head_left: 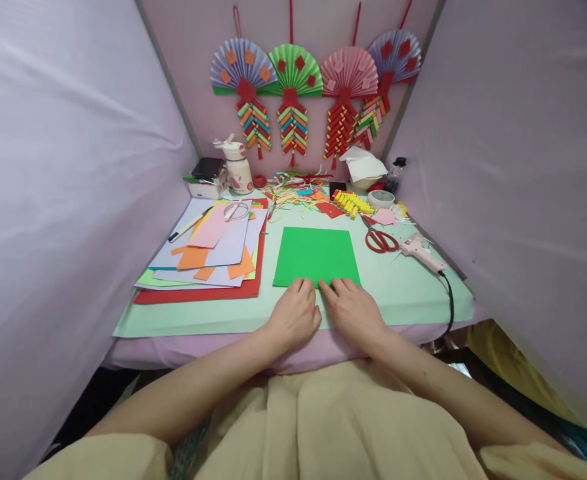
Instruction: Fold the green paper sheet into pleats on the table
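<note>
A square sheet of bright green paper (318, 255) lies flat in the middle of the table, its near edge toward me. My left hand (296, 313) is closed, with curled fingers gripping that near edge just left of its middle. Beside it, my right hand (352, 311) has its bent fingers on the same edge, a little to the right. The undersides of my fingertips are hidden, as is the strip of paper beneath them.
Left is a stack of coloured paper (198, 293) with a pen (190, 225). Red-handled scissors (382, 241) and a glue gun (421, 253) lie right. Behind are paper scraps (298, 190), a bottle (237, 167), tape (381, 199) and yellow paper rolls (352, 203). Paper fans (294, 70) hang above.
</note>
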A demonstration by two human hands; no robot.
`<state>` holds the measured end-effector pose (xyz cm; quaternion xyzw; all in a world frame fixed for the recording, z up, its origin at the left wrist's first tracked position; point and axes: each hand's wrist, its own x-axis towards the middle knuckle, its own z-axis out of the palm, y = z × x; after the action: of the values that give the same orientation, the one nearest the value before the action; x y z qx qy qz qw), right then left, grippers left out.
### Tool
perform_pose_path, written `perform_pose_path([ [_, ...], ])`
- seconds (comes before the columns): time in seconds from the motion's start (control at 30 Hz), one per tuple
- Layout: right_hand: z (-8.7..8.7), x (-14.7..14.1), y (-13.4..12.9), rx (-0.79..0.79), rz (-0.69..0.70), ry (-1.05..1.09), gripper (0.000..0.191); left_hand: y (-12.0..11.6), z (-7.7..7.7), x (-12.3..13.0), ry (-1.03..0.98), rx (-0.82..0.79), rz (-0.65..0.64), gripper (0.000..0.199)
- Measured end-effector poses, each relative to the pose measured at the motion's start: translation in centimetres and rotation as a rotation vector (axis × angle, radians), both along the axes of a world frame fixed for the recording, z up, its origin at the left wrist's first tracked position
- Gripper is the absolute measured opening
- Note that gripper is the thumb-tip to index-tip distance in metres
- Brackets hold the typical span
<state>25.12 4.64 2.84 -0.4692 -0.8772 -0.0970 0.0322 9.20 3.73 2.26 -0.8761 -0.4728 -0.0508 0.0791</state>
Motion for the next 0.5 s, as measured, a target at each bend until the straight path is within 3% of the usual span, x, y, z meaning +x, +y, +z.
perform_pose_path([
  [0.13, -0.44, -0.19, -0.54, -0.003, -0.036, 0.058, 0.041, -0.13, -0.65, 0.16, -0.024, 0.04, -0.014, 0.044],
  [0.37, -0.68, -0.63, -0.03, 0.005, 0.035, 0.073, 0.033, 0.11, -0.71, 0.28, -0.018, 0.034, 0.005, 0.037],
  [0.5, -0.87, -0.36, -0.26, 0.007, -0.004, 0.087, 0.032, -0.04, -0.72, -0.16, -0.029, 0.033, 0.012, 0.037],
])
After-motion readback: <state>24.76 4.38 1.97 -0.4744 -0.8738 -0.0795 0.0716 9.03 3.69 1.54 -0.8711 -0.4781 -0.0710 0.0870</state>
